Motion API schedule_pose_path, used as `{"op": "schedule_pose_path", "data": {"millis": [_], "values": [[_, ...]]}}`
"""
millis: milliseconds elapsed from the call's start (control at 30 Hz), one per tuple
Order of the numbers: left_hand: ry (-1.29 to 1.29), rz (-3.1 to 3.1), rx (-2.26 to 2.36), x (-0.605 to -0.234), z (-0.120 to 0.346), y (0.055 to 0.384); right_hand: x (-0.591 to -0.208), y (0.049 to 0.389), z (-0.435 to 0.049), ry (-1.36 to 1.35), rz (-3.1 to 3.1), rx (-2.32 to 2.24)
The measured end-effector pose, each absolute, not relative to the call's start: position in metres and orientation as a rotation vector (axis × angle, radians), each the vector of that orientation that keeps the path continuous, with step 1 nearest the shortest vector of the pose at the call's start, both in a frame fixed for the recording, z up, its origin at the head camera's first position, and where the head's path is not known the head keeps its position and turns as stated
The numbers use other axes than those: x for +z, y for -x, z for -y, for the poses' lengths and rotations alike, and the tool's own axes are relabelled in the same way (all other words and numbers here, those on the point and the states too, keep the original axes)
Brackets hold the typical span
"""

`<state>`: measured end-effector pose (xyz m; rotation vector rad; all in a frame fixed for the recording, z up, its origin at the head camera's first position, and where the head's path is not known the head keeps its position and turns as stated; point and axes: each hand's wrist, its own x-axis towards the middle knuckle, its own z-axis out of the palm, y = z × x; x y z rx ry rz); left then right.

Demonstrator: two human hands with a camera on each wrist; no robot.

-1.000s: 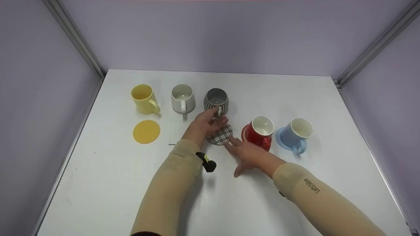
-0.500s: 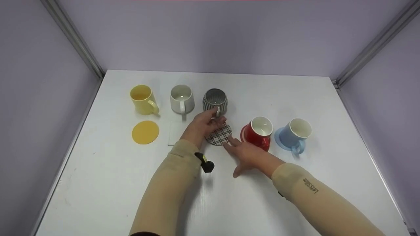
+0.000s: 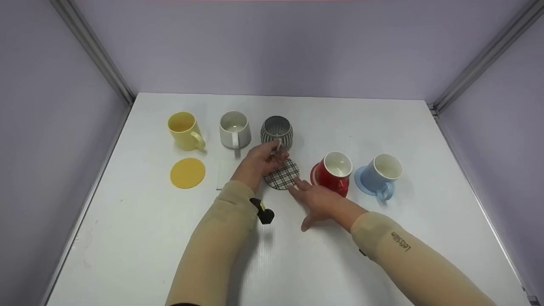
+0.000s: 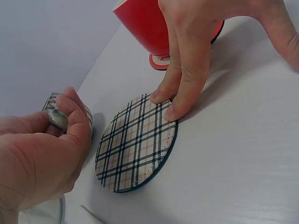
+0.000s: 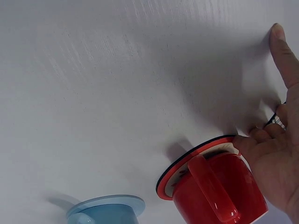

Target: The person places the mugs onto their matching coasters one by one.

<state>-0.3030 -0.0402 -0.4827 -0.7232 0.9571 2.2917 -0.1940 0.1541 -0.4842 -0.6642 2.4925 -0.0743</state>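
Note:
My left hand (image 3: 258, 160) pinches the handle (image 4: 58, 119) of a grey striped mug (image 3: 272, 127) between thumb and fingers. The mug stands upright just behind a round plaid coaster (image 3: 282, 177). At the coaster's near right edge, two fingertips of my right hand (image 3: 318, 200) rest on its rim. The right fingers are fairly straight, and the thumb is spread away over the table. Beside the right hand, a red mug (image 3: 329, 174) sits on a red coaster (image 5: 167, 184). In the left wrist view, the left hand covers most of the striped mug.
A light blue mug (image 3: 379, 173) stands on a blue coaster (image 3: 362, 180) at right. A pale mug (image 3: 243, 135) stands behind a square white coaster (image 3: 225, 176). Farther left, a yellow mug (image 3: 185, 135) stands behind a round yellow coaster (image 3: 188, 173). Walls enclose the table's back and sides.
The left fingers have drawn in a little closer around the striped mug's handle. The right hand stays at the plaid coaster's edge. The head view has shifted slightly.

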Motion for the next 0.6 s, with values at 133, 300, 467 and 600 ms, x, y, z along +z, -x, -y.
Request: {"op": "schedule_pose_path", "data": {"millis": [133,300,467,600], "values": [[0.701,-0.975,2.285,-0.4828,0.0419,0.3031,-0.4852,0.1944,-0.1531,0.651,-2.491,-0.079],[0.701,-0.999,2.276,-0.4822,0.0431,0.3027,-0.4862,0.1948,-0.1518,0.637,-2.487,-0.072],[0.677,-0.999,2.295,-0.4803,0.0433,0.303,-0.4868,0.1959,-0.1513,0.64,-2.486,-0.057],[0.645,-1.027,2.307,-0.4768,0.0438,0.3033,-0.4859,0.1971,-0.1514,0.647,-2.487,-0.048]]}}
